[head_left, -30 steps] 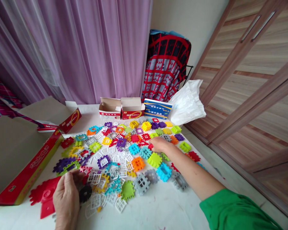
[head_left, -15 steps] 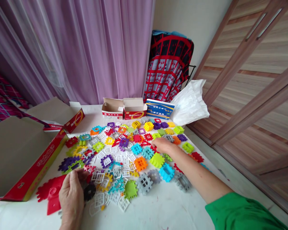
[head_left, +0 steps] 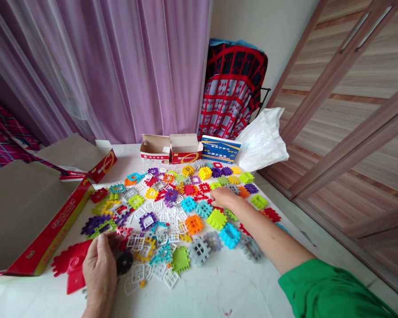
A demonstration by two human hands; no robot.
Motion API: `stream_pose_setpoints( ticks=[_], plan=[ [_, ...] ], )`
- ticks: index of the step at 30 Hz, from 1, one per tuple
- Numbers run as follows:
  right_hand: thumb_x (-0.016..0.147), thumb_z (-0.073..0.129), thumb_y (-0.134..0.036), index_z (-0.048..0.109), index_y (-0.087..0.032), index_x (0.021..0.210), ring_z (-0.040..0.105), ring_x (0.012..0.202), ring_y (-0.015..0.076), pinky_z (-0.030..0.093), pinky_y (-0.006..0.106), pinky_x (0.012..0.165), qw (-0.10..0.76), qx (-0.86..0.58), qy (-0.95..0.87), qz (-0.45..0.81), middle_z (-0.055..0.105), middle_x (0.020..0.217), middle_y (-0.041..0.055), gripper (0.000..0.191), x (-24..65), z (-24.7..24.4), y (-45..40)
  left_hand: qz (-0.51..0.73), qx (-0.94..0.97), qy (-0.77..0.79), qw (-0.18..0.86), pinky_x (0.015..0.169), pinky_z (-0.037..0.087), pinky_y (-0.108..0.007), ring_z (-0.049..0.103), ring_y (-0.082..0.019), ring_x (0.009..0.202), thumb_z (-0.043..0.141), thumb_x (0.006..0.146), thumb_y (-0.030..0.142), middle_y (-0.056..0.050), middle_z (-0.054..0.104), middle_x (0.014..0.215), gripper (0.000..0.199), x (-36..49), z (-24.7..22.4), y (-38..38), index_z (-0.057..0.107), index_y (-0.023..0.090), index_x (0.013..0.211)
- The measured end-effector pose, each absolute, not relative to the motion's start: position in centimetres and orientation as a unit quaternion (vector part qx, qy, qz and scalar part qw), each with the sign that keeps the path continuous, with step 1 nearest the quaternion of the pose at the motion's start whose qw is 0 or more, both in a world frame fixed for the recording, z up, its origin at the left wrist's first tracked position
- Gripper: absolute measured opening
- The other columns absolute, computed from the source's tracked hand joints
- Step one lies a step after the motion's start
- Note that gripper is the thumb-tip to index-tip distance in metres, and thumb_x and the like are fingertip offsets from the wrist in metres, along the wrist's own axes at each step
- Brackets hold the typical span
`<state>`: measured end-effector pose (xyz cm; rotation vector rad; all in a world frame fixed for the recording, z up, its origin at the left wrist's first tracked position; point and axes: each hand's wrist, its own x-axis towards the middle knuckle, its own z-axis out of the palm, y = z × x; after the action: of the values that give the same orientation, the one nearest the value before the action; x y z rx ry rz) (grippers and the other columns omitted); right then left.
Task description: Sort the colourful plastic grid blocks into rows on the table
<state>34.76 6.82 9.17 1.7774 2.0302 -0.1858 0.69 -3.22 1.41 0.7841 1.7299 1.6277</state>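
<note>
Two hands among toy blocks [head_left: 194, 225] spread over a white table [head_left: 232, 287].
At left, an open box [head_left: 29, 221] stands near a red piece [head_left: 73, 263], which lies just beside the left hand [head_left: 99, 269]; that hand is half curled, thumb near the bent fingers, and whether it grips anything I cannot tell. A black wheel [head_left: 124, 263] sits just right of it, with white window frames [head_left: 170, 278] beyond. Farther right, the right hand [head_left: 223, 197] reaches down into the blocks, fingertips at small red pieces, its grip hidden; a lime block [head_left: 216, 219] lies just on its near side.
</note>
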Motion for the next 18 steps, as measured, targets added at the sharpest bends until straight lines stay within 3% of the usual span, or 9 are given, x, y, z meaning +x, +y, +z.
stream_pose_setpoints(
  ticks=[11,18],
  plan=[
    [0.079,0.067,-0.027,0.074,-0.016,0.103,0.067,0.101,0.0307,0.048,0.033,0.079,0.215,0.648,0.728,-0.061,0.072,0.109,0.0175,0.027,34.7,9.1,7.1,0.617,0.298,0.654,0.32,0.063,0.054,-0.026,0.065,-0.016,0.069,0.055,0.081,0.06,-0.001,0.066,0.073,0.043,0.4,0.9,-3.2,0.066,0.019,0.087],
    [0.086,0.059,-0.028,0.074,-0.023,0.099,0.066,0.101,0.027,0.045,0.029,0.076,0.167,0.669,0.721,-0.072,0.073,0.11,0.0104,0.021,36.2,9.1,7.7,0.613,0.302,0.659,0.314,0.062,0.054,-0.028,0.065,-0.017,0.069,0.055,0.081,0.061,-0.002,0.067,0.072,0.045,0.7,1.4,-3.3,0.066,0.018,0.086]
  ],
)
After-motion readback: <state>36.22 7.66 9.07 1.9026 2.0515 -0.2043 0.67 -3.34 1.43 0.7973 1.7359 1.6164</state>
